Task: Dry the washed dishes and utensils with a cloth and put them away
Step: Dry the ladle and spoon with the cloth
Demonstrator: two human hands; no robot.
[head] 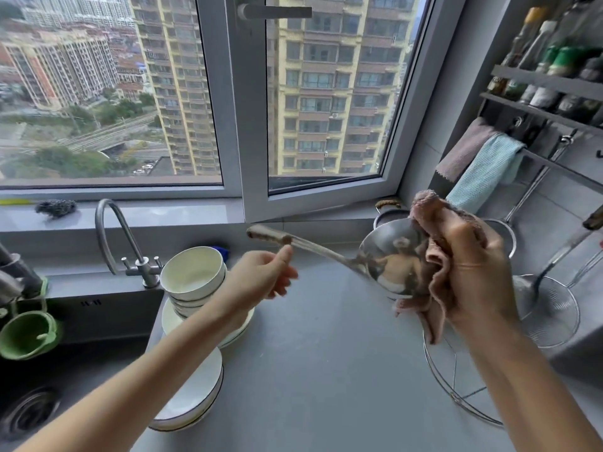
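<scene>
So the grey counter (313, 370) takes up most of the view, with the dark sink (81, 324) off at 9 o'clock; stacked white bowls and plates (195, 308) sit right beside the sink edge, looks like they're waiting their turn; over at 3 o'clock a mesh skimmer (551, 314) rests by the wall; the ladle (388, 259) is held up over the counter around 2 o'clock, handle pointing toward 10; right hand (473, 269) has its fingers bunched around the pink cloth (437, 256), pressing it onto the ladle bowl; left hand (264, 275) pinches the handle near its end; I'd say it's mid-drying; next up probably means wiping along the handle, then finding a hook or rack.
</scene>
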